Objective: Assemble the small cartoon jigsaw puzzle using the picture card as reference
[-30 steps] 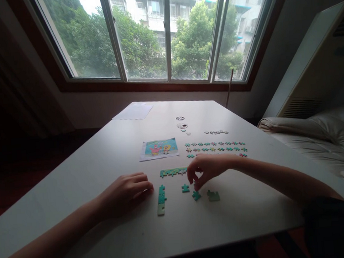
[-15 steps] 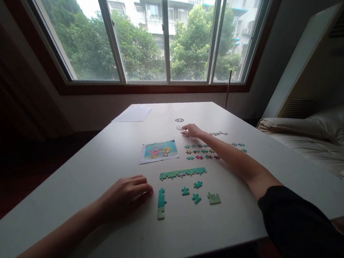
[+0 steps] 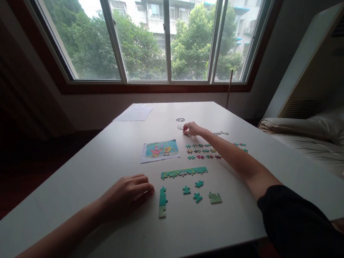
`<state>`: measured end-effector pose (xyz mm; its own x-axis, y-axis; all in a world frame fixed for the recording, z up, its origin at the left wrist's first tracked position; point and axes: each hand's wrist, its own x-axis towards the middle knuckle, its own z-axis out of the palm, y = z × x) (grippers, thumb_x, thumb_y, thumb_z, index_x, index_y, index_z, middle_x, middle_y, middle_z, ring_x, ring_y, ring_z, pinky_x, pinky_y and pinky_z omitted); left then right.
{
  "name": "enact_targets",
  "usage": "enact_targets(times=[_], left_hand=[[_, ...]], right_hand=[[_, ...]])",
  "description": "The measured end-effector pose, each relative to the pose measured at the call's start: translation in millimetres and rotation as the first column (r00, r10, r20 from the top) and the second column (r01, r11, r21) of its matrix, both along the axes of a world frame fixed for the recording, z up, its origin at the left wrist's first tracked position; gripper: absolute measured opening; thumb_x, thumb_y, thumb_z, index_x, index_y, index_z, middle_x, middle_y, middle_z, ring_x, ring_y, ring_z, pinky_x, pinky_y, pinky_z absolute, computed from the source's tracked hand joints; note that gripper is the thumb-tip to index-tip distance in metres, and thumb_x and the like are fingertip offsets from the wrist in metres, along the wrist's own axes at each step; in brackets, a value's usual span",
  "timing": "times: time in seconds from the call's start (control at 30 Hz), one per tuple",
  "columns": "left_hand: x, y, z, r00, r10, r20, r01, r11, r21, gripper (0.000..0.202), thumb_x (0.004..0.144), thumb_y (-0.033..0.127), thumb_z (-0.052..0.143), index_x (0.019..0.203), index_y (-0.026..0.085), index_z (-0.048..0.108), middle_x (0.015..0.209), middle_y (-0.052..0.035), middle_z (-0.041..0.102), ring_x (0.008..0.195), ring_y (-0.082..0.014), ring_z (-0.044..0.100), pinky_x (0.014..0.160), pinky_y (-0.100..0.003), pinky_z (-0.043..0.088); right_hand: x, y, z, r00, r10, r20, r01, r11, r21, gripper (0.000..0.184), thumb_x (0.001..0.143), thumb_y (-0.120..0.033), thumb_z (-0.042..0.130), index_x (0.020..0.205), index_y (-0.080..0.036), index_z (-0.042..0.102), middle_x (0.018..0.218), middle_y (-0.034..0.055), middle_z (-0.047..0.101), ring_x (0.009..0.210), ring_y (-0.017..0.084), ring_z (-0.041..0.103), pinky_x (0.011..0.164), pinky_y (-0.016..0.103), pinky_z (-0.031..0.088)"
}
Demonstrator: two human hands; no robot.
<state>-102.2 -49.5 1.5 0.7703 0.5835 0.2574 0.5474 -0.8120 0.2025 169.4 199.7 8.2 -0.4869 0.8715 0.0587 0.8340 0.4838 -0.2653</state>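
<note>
My right hand (image 3: 191,129) reaches to the far side of the table, its thumb and fingers pinched together. Whatever is between those fingertips is too small to make out. Just beyond them lies a round pale disc (image 3: 179,126), with a dark-patterned round piece (image 3: 180,119) behind it. My left hand (image 3: 135,190) rests on the table with loosely bent fingers, holding nothing visible. Close to its right is a short column of joined jigsaw pieces (image 3: 162,202). A joined horizontal strip of jigsaw pieces (image 3: 183,172) lies above that column. Several loose jigsaw pieces (image 3: 197,197) lie to the right.
A printed cartoon picture (image 3: 160,150) lies mid-table. Rows of loose jigsaw pieces (image 3: 200,151) run under my right forearm, and pale pieces (image 3: 221,133) lie beyond it. White paper (image 3: 133,113) is at the far left of the white table (image 3: 83,183). A padded seat (image 3: 307,142) stands right.
My right hand's fingers have closed from a spread reach into a pinch, drawing slightly back from the pale disc. My left hand stays in place; the whole view has shifted slightly.
</note>
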Motion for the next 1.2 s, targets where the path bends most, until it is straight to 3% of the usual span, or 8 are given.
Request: enact_targets(times=[0.13,0.27,0.37,0.53,0.7,0.87,1.1,1.2], left_hand=[[-0.5,-0.2,0.3,1.0,-0.007,-0.005,0.008,1.0,0.016,0.022,0.091,0.017,0.04,0.088,0.018,0.062,0.075,-0.0049,0.059,0.066,-0.0127,0.054,0.058,-0.021,0.042],[-1.7,1.1,-3.0,1.0,-0.005,-0.016,0.006,0.999,0.047,0.021,0.091,0.019,0.041,0.088,0.018,0.062,0.075,-0.0043,0.059,0.065,-0.0127,0.054,0.058,-0.022,0.042],[-1.7,2.2,-4.0,0.999,-0.003,-0.041,0.008,0.991,0.132,0.022,0.091,0.019,0.04,0.085,0.018,0.062,0.072,-0.0036,0.058,0.063,-0.0127,0.053,0.056,-0.022,0.041],[1.0,2.8,2.6,0.994,0.0,-0.109,0.028,0.966,0.259,0.024,0.092,0.019,0.039,0.083,0.018,0.062,0.07,-0.0025,0.057,0.061,-0.0119,0.051,0.054,-0.023,0.039],[7.7,5.2,9.6,0.985,-0.014,-0.171,0.067,0.951,0.302,0.025,0.092,0.02,0.039,0.083,0.018,0.062,0.07,-0.0027,0.057,0.062,-0.012,0.05,0.053,-0.023,0.037],[12.4,10.2,8.9,0.979,-0.022,-0.201,0.082,0.951,0.297,0.025,0.093,0.02,0.038,0.085,0.017,0.061,0.071,-0.0034,0.057,0.062,-0.0129,0.05,0.054,-0.024,0.037],[5.0,6.5,-2.4,0.999,-0.017,-0.027,0.019,0.994,0.106,0.022,0.091,0.019,0.041,0.086,0.017,0.063,0.072,-0.0042,0.059,0.064,-0.0124,0.053,0.056,-0.022,0.041],[1.2,4.6,-3.9,0.999,-0.013,0.048,0.011,0.999,0.051,0.021,0.091,0.019,0.043,0.089,0.016,0.064,0.073,-0.0055,0.06,0.064,-0.0125,0.055,0.057,-0.023,0.043]], right_hand=[[5.2,-28.3,8.0,0.989,0.084,-0.123,-0.074,0.994,0.078,0.016,0.085,-0.022,0.055,0.093,-0.01,0.062,0.093,0.0077,0.064,0.084,0.014,0.059,0.076,0.028,0.047],[20.7,-84.3,14.1,0.958,0.204,-0.201,-0.191,0.978,0.081,0.014,0.08,-0.024,0.061,0.089,-0.013,0.063,0.083,0.0036,0.066,0.076,0.01,0.059,0.07,0.022,0.045],[40.8,-133.6,15.0,0.892,0.328,-0.31,-0.371,0.924,-0.089,0.022,0.078,-0.03,0.063,0.093,-0.015,0.062,0.075,0.0014,0.066,0.067,0.01,0.059,0.061,0.021,0.044],[70.5,-188.6,8.6,0.881,0.31,-0.357,-0.416,0.867,-0.275,0.024,0.076,-0.036,0.064,0.092,-0.017,0.063,0.076,0.0014,0.065,0.072,0.011,0.06,0.061,0.021,0.042],[76.8,-200.0,0.0,0.914,0.242,-0.326,-0.341,0.893,-0.293,0.021,0.073,-0.033,0.066,0.085,-0.017,0.064,0.067,-0.0009,0.059,0.062,0.009,0.053,0.054,0.019,0.038],[78.2,-196.8,-0.6,0.911,0.265,-0.314,-0.343,0.912,-0.224,0.019,0.079,-0.034,0.06,0.083,-0.016,0.064,0.067,0.0003,0.057,0.06,0.009,0.048,0.054,0.02,0.039],[82.4,-191.0,-1.9,0.91,0.284,-0.301,-0.334,0.933,-0.13,0.018,0.082,-0.031,0.057,0.083,-0.015,0.066,0.07,0.0021,0.062,0.06,0.009,0.05,0.056,0.021,0.041],[77.7,-189.4,-3.4,0.89,0.352,-0.291,-0.386,0.92,-0.068,0.016,0.083,-0.027,0.056,0.088,-0.016,0.067,0.075,0.0031,0.062,0.062,0.009,0.052,0.059,0.022,0.043]])
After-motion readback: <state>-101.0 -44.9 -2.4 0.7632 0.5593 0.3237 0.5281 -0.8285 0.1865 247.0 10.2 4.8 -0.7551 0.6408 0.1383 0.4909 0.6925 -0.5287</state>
